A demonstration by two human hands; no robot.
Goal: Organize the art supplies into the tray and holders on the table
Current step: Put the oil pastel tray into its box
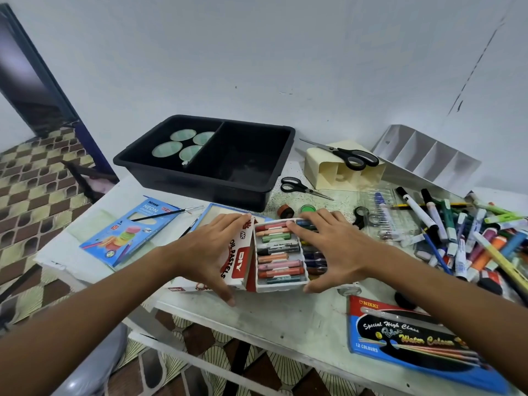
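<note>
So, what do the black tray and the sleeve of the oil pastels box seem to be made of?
The black tray looks like moulded plastic with a dull sheen: rounded rim, one-piece divider. The oil pastels sleeve seems printed card, slightly glossy; it shows folded edges and a thin flap. The inner holder is probably thin white plastic, though I cannot be sure.

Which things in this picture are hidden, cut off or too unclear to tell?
Head view:
- Right row of the oil pastel tray: mostly covered by the right hand.
- Water colour box: partly crossed by the right forearm.
- Marker pile: cut off by the right edge, blurred.
- Cream holder: compartments' contents too dark to tell.
</note>
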